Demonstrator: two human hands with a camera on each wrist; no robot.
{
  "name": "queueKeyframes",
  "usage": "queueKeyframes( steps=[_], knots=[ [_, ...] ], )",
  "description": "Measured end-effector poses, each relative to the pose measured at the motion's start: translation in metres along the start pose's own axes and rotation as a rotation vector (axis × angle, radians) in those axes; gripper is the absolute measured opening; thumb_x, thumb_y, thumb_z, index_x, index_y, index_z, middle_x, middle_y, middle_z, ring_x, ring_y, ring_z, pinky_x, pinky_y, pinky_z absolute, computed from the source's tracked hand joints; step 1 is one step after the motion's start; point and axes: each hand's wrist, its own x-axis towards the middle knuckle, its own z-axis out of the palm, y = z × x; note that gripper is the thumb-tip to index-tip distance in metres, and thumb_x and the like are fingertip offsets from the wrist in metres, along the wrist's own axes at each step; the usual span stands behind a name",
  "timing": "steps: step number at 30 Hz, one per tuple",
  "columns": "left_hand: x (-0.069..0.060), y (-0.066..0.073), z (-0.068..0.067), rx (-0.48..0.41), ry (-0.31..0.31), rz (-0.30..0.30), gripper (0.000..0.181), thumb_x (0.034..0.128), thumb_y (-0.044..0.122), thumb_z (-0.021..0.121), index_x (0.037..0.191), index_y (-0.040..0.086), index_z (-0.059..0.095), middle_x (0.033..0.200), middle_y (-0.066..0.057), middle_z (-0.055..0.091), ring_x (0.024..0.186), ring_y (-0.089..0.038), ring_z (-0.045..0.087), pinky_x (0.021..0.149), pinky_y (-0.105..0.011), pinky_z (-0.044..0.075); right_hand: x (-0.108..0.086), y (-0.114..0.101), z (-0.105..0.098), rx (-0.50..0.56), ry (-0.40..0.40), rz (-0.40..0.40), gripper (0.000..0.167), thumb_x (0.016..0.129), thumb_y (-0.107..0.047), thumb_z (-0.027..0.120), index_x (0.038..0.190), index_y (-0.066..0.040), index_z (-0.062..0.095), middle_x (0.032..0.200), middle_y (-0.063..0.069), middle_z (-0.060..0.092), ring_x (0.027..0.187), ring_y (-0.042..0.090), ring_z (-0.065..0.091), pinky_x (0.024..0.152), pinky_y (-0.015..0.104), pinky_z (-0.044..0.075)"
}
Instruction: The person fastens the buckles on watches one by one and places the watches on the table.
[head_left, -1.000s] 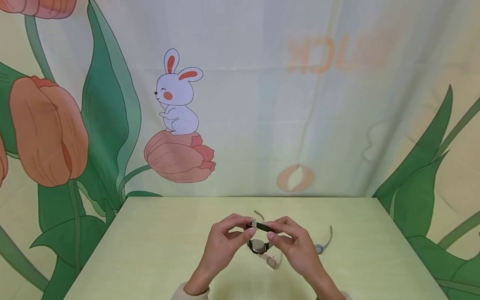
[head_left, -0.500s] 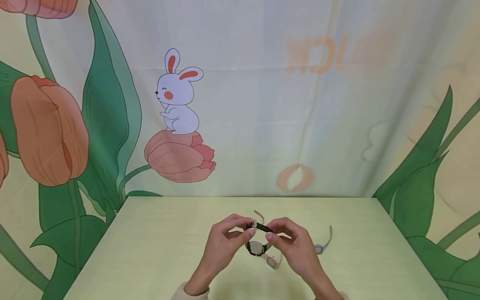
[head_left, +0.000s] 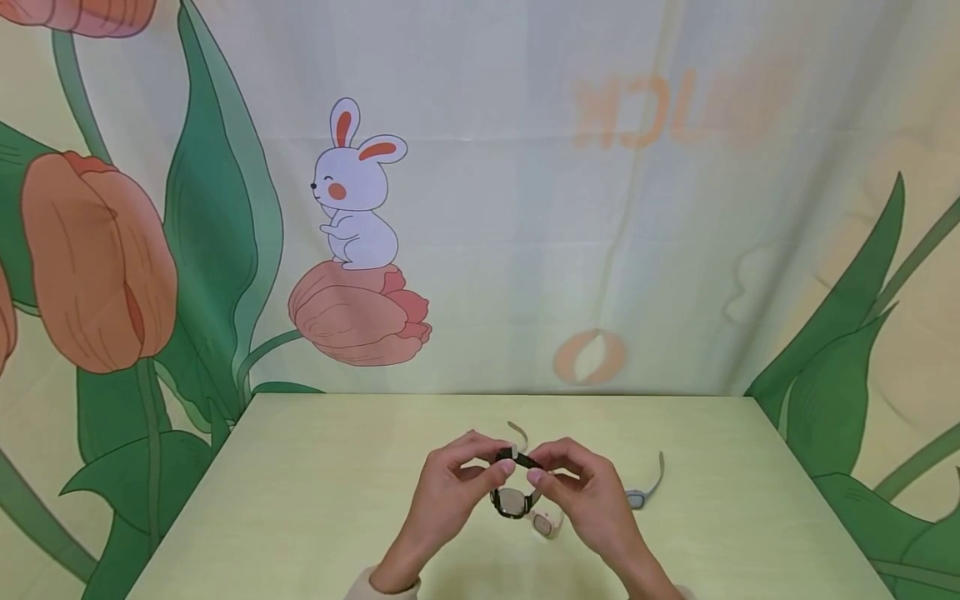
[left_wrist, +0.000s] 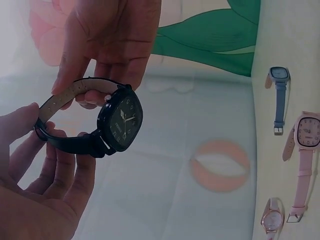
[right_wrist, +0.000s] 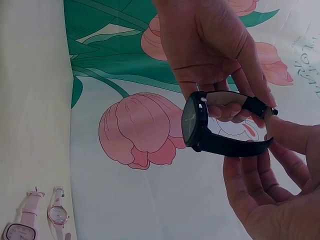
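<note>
A black wristwatch (head_left: 513,502) hangs in the air over the table, its dark dial (left_wrist: 122,124) showing in the left wrist view. Its strap (right_wrist: 235,145) is bent into a loop, the two ends meeting between the hands. My left hand (head_left: 450,492) pinches the strap at its light-coloured buckle (head_left: 515,452). With thumb and fingers, my right hand (head_left: 596,496) pinches the other strap part close beside it. Fingers hide where the ends meet, so I cannot tell whether the buckle is fastened.
On the pale green table (head_left: 300,500) lie a pink square watch (left_wrist: 306,160), a blue watch (left_wrist: 280,100) and a small round watch (left_wrist: 272,220) with a pale strap. A printed curtain (head_left: 487,250) hangs behind the table's back edge.
My right fingertips have moved slightly left towards my left hand, bringing the strap ends closer. The black wristwatch's case has shifted a little down and left. The other watches have not moved.
</note>
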Motion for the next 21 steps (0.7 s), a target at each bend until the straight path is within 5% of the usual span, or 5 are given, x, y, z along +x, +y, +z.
queueKeyframes(
  steps=[8,16,21],
  knots=[
    [-0.0009,0.0014,0.0009,0.021,0.012,0.020,0.017,0.0893,0.021,0.073,0.104,0.012,0.075,0.094,-0.009,0.067,0.088,-0.011,0.064,0.073,-0.029,0.060,-0.0008,0.0000,0.0000,0.014,-0.019,0.062,0.021,0.086,-0.018,0.076,0.103,-0.009,0.068,0.097,0.011,0.066,0.088,0.013,0.066,0.082,0.028,0.058],
    [-0.0008,0.0015,-0.0016,-0.041,0.053,0.062,0.016,0.0885,0.014,0.073,0.103,0.007,0.074,0.095,-0.010,0.067,0.084,-0.012,0.066,0.067,-0.032,0.061,-0.0033,0.0065,-0.0027,0.044,-0.051,0.006,0.025,0.084,-0.013,0.077,0.105,-0.003,0.067,0.093,0.002,0.067,0.086,0.010,0.066,0.079,0.029,0.059],
    [-0.0001,0.0010,-0.0013,-0.046,0.029,0.035,0.017,0.0885,0.016,0.074,0.103,0.008,0.074,0.095,-0.009,0.067,0.086,-0.011,0.065,0.068,-0.032,0.061,-0.0037,0.0075,-0.0028,0.054,-0.061,-0.027,0.025,0.085,-0.011,0.076,0.107,-0.002,0.066,0.095,-0.002,0.067,0.088,0.010,0.066,0.078,0.029,0.059]
  ],
)
